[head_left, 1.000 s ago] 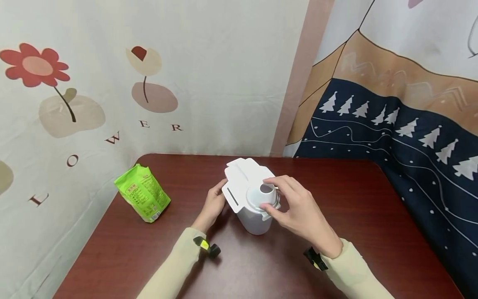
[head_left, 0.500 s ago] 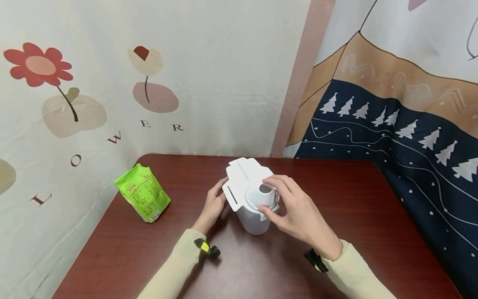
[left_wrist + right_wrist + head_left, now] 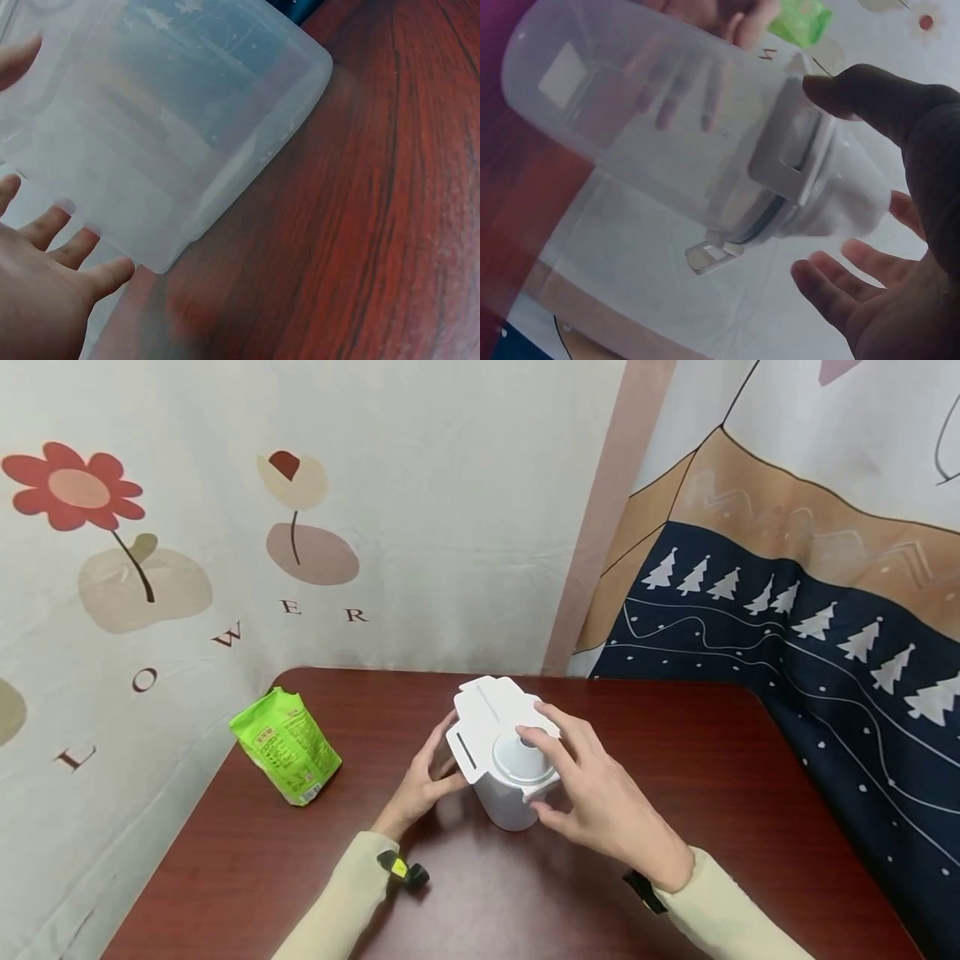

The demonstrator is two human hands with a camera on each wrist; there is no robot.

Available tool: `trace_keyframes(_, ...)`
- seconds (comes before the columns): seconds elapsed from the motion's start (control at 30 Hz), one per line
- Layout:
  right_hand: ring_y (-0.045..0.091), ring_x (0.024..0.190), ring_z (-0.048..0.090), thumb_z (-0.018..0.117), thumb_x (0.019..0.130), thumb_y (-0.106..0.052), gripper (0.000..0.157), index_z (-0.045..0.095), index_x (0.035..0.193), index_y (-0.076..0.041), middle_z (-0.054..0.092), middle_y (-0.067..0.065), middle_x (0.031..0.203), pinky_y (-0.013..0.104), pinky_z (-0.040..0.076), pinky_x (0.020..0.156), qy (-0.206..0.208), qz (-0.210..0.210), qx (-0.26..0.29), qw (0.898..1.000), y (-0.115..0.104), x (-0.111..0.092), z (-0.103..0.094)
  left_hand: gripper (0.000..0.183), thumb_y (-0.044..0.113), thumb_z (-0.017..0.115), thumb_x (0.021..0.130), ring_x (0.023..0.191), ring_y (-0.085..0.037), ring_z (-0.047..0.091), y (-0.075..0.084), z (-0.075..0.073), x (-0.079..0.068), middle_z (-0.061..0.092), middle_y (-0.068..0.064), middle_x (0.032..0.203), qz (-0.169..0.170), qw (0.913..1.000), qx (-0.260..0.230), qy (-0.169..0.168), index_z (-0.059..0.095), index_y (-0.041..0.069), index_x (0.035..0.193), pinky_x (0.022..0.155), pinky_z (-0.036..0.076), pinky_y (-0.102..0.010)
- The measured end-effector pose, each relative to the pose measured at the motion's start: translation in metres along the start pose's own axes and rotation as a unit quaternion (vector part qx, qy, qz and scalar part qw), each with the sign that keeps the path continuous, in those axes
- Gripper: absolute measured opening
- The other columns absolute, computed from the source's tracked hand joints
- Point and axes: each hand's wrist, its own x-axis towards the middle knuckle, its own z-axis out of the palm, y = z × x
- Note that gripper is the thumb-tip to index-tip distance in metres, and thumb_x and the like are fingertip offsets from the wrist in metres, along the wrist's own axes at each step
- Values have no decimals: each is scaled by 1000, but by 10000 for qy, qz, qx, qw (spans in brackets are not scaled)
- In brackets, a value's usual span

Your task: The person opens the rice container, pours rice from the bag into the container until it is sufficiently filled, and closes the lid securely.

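Right fingers at lidded container, fine-printed green packet, backdrop letters "LOWER"

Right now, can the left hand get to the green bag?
Probably yes. The green bag is on the same side of the tub as the left hand, and only table shows between hand and bag.

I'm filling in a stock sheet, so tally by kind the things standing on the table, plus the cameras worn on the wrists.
Lidded container: 1
Green bag: 1
Wrist cameras (left one, right one): 2
Total: 4
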Motion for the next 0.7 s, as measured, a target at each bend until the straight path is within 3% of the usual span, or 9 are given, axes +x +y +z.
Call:
trace_keyframes(0.23,32,139,45,88,65,-9,95,47,151,-16,38,17,160,37,60,90,229,-473,-478,9975,0,-5,14,118,9,93,73,151,-34,37,-2,9,-1,35,-8,165,-137,9988,412,234,21,28,164,121,30,-60)
trace_keyframes(0.5,33,140,43,85,66,-7,94,46,151,-14,38,16,159,36,60,87,167,-486,-1070,9929,-6,-7,24,118,-2,91,70,143,-38,47,-3,12,1,44,-15,158,-290,9968,542,518,21,20,163,117,38,-56)
trace_keyframes(0.7,33,135,46,81,71,-7,92,42,154,-11,41,16,156,39,58,95,175,-429,-1405,9890,-7,-4,25,118,-4,91,69,142,-41,48,-2,11,2,43,-16,158,-551,9953,579,555,22,20,163,115,40,-58)
